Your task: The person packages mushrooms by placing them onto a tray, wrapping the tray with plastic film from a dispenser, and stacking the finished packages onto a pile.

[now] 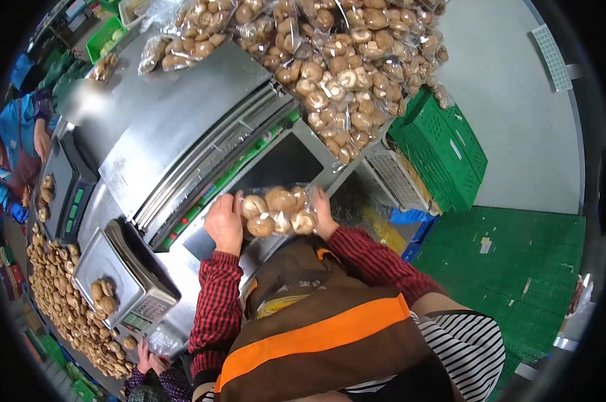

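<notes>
The left hand point(224, 224) and right hand point(325, 216) hold opposite ends of the mushroom bag point(279, 211) by the machine's point(182, 137) near edge — probably light, slippery, easily bruised — best gripped gently there.

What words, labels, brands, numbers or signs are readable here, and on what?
None can be read.
Brown apron with orange band: printing around its yellow patch, too blurred.
Silver weighing scale: keypad markings, too small.
Dark weighing scale with green displays: display contents, too small.
Green plastic crate: white label, nothing legible.
</notes>
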Available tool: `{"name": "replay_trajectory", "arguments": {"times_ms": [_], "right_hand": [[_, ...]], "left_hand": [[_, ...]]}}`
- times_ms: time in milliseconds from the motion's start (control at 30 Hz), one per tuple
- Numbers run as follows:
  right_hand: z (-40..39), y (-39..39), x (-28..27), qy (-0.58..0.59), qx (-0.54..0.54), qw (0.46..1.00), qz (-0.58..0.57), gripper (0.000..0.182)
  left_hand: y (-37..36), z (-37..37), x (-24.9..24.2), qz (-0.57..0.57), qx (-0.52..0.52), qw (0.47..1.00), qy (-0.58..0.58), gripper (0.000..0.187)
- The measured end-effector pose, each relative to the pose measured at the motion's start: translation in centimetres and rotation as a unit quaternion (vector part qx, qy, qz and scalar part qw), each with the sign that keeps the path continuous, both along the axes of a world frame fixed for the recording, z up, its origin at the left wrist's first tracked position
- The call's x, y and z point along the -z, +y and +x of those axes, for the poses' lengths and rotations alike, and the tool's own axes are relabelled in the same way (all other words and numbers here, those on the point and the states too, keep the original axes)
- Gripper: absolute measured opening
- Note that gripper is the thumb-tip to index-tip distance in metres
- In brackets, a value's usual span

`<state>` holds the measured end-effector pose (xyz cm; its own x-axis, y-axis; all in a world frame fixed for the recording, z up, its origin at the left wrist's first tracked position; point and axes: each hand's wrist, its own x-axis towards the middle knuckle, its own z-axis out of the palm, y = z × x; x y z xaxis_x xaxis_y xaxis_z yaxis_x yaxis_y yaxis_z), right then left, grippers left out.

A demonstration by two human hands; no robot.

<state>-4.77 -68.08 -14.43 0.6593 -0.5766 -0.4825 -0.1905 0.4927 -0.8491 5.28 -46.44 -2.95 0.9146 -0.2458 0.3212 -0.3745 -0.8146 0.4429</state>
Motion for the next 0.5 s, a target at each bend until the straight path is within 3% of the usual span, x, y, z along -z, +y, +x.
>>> {"name": "replay_trajectory", "arguments": {"times_ms": [33, 67, 100, 133, 167, 200, 267, 333, 400, 467, 500], "right_hand": [[0.3, 0.2, -3.0, -0.016, -0.116, 0.990, 0.078, 0.031], [0.2, 0.4, -7.9, -0.027, -0.314, 0.949, 0.011, 0.030], [0.5, 0.7, -11.9, -0.064, -0.459, 0.884, -0.055, 0.028], [0.7, 1.2, -15.1, -0.103, -0.550, 0.826, -0.073, 0.028], [0.8, 1.7, -17.5, -0.131, -0.602, 0.786, -0.051, 0.027], [0.6, 2.4, -19.2, -0.141, -0.631, 0.763, -0.010, 0.027], [0.8, 3.2, -21.1, -0.105, -0.663, 0.739, 0.064, 0.026], [2.0, 2.3, -22.7, 0.015, -0.667, 0.744, 0.043, 0.028], [2.1, -0.3, -22.4, 0.057, -0.489, 0.862, 0.118, 0.030], [3.8, -2.6, -24.6, -0.093, -0.589, 0.803, -0.016, 0.032], [5.0, -2.3, -24.5, -0.084, -0.623, 0.777, -0.009, 0.038]], "left_hand": [[0.0, -0.3, -0.4, -0.094, 0.010, 0.988, 0.124, 0.028], [0.0, -1.1, -0.9, -0.187, 0.021, 0.951, 0.244, 0.028], [-0.5, -2.5, -0.7, -0.393, -0.014, 0.850, 0.350, 0.028], [-0.6, -3.9, -0.4, -0.572, -0.041, 0.695, 0.433, 0.029], [0.5, -5.1, -0.5, -0.672, 0.100, 0.557, 0.478, 0.019], [0.8, -5.5, -0.1, -0.701, 0.202, 0.515, 0.451, 0.024], [0.8, -5.8, -8.0, -0.532, 0.277, 0.724, 0.341, 0.039], [0.3, -5.8, -12.3, -0.550, 0.297, 0.715, 0.313, 0.057], [2.8, -7.2, -13.7, -0.567, 0.283, 0.497, 0.592, 0.079], [4.7, -7.1, -11.3, -0.515, 0.226, 0.457, 0.689, 0.085], [5.6, -7.0, -10.1, -0.487, 0.193, 0.434, 0.733, 0.089]]}}
